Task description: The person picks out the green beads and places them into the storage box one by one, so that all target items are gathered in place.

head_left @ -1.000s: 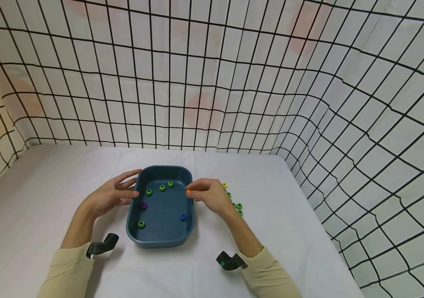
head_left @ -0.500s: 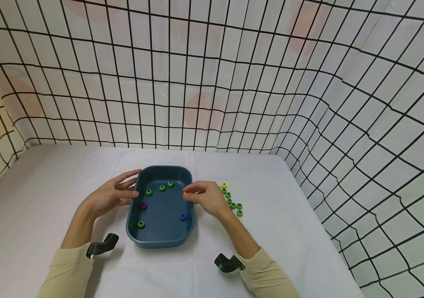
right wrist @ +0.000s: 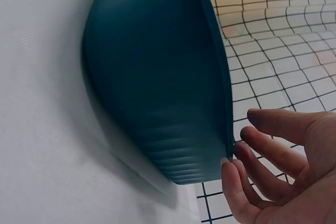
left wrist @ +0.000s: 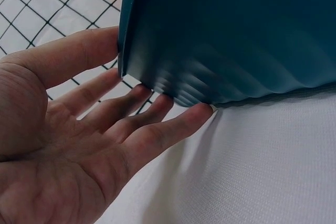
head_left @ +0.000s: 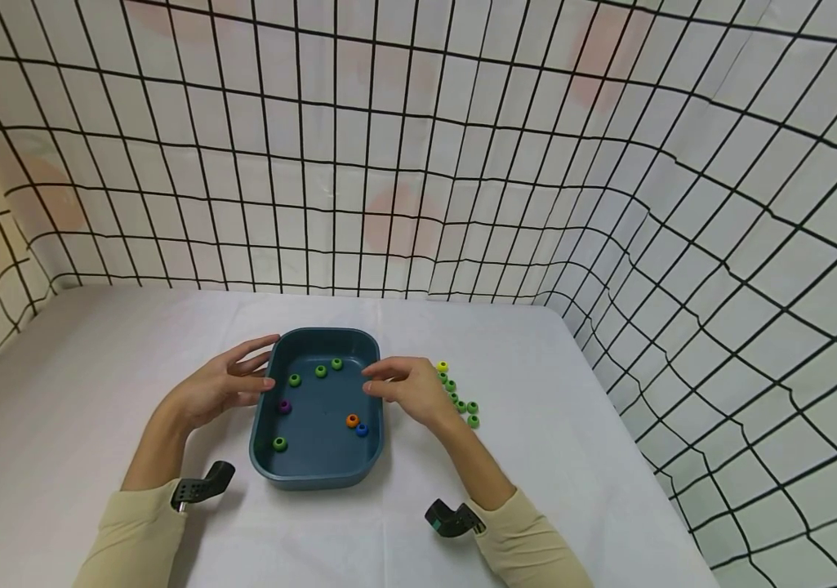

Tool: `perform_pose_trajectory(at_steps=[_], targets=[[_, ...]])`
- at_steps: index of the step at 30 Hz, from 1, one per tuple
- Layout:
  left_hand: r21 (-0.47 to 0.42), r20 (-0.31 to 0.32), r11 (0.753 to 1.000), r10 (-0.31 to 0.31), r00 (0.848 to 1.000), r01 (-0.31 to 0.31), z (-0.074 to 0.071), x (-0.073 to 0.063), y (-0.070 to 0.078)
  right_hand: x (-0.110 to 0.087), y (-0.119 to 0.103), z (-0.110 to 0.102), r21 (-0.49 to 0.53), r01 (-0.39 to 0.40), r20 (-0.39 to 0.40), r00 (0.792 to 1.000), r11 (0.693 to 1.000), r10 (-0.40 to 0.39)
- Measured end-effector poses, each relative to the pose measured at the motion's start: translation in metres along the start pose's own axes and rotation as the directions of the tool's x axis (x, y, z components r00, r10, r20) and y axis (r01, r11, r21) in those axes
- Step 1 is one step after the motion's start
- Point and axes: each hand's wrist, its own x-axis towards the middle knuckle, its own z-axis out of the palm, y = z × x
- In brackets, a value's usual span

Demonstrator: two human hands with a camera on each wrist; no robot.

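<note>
In the head view a dark blue-green tray (head_left: pixel 322 469) stands on the white cloth. My left hand (head_left: pixel 223 384) is at its left side, thumb at the rim. The left wrist view shows this hand's fairly straight fingers (left wrist: pixel 152 135) against the tray's outer wall. Over the right rim is my right hand (head_left: pixel 414 392), thumb and index finger apart with nothing between them. Some fingertips are right at the rim in the right wrist view. Inside the tray an orange bead (head_left: pixel 353 420) lies beside a blue bead (head_left: pixel 362 429), with a purple bead (head_left: pixel 284 406) and several green beads (head_left: pixel 321 371).
Right of the tray, a yellow bead (head_left: pixel 442 367) and several more green beads (head_left: pixel 460 406) lie on the white cloth (head_left: pixel 536 457). A black wire grid (head_left: pixel 418 204) in front of pale sheeting bounds the table at the back and sides.
My right hand moved slightly left over the tray's rim and let go of the orange bead, which now lies inside next to the blue one. The left hand kept its place.
</note>
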Motion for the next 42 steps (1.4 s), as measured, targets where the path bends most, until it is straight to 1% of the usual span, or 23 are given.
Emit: perform_pose_trajectory(at_steps=[8, 19, 22, 28, 35, 38, 42], targets=[[0.002, -0.003, 1.000, 0.003, 1.000, -0.003, 0.000, -0.001, 0.001, 0.001, -0.001, -0.006, -0.004, -0.025, -0.047, 0.999, 1.000, 0.025], [0.008, -0.006, 1.000, -0.006, 1.000, 0.006, 0.000, -0.001, 0.001, 0.003, -0.002, -0.016, 0.017, -0.017, -0.068, 0.998, 1.000, 0.018], [0.011, -0.007, 1.000, -0.007, 1.000, 0.007, 0.000, -0.001, 0.001, 0.004, -0.001, -0.021, 0.013, -0.018, -0.092, 0.996, 1.000, 0.019], [0.007, -0.004, 1.000, -0.007, 1.000, 0.007, 0.000, -0.001, 0.002, 0.005, 0.007, -0.038, 0.006, -0.023, -0.160, 0.987, 1.000, 0.024], [0.009, -0.009, 1.000, -0.001, 1.000, 0.002, 0.000, -0.002, 0.002, 0.005, 0.013, -0.057, 0.058, -0.059, -0.181, 0.981, 0.997, 0.068], [0.008, -0.007, 1.000, -0.002, 1.000, 0.002, 0.001, -0.002, 0.002, 0.004, 0.016, -0.064, 0.048, -0.069, -0.197, 0.977, 0.996, 0.077], [0.009, -0.005, 1.000, -0.007, 1.000, 0.007, 0.001, -0.002, 0.002, 0.001, 0.018, -0.075, 0.034, -0.104, -0.224, 0.969, 0.994, 0.109]])
